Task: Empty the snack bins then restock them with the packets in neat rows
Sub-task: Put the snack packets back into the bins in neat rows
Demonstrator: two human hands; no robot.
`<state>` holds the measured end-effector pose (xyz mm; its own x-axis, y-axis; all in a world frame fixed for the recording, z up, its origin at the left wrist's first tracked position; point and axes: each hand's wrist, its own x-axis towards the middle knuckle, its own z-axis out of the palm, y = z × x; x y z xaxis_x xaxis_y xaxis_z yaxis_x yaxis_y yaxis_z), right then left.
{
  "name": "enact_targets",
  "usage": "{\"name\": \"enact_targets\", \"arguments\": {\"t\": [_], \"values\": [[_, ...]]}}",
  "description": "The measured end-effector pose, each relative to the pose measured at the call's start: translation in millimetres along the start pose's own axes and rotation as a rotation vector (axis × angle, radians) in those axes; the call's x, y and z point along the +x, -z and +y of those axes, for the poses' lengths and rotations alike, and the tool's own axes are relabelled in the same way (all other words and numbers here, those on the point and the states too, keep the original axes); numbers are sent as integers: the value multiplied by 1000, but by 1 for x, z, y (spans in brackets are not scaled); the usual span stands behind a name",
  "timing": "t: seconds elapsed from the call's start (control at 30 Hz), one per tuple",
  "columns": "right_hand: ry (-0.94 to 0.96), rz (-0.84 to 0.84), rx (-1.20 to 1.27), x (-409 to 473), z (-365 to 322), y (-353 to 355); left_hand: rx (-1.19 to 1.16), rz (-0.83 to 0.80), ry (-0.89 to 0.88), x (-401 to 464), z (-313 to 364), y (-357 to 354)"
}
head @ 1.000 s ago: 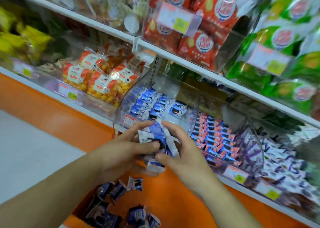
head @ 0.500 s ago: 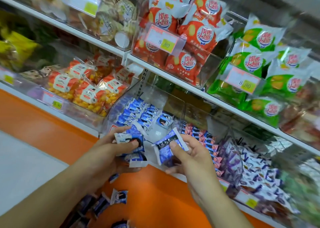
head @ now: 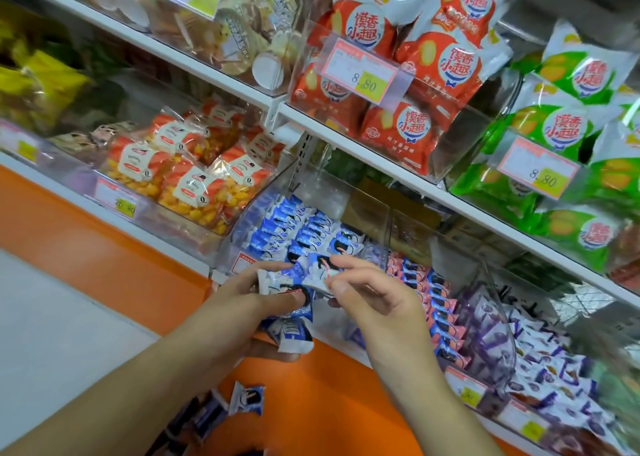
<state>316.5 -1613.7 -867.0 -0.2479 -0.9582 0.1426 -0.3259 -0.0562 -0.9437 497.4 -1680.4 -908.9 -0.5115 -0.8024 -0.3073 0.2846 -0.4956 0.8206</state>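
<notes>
- Left hand [head: 242, 303] grips a bunch of blue packets [head: 291, 331] — several, the count unclear.
- Right hand [head: 367, 296] pinches one blue packet [head: 320, 267] at the bunch's 1 o'clock, just before the clear bin [head: 363, 192].
- In the bin, blue packets stand in rows [head: 294, 230].
- Two or more loose packets [head: 246, 398] lie at 6 o'clock.

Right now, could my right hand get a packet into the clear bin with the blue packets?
Probably yes. The right hand hovers just in front of the clear bin, whose open front faces it, and bare space shows beside the blue packet rows. Only the packet pinched in its fingers lies between.
</notes>
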Motion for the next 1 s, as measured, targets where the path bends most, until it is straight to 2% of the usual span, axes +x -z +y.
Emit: {"name": "enact_targets", "arguments": {"t": [0.13,0.33,0.47,0.6,0.73,0.83,1.0], "values": [[-31,83,13,2,-1,-4,17,13,-34,-1,3,3],[-122,-41,30,6,2,-7,36,35,-61,1,10,11],[-127,-32,-1,16,5,-7,50,45,-68,0,13,16],[-294,-23,173,39,5,-7,64,103,-98,3,23,30],[-369,44,208,85,17,-5,55,151,-118,5,30,47],[-373,39,-2,119,32,-6,48,161,-106,9,32,52],[-214,-121,-692,152,65,-26,72,157,-98,17,31,55]]}}
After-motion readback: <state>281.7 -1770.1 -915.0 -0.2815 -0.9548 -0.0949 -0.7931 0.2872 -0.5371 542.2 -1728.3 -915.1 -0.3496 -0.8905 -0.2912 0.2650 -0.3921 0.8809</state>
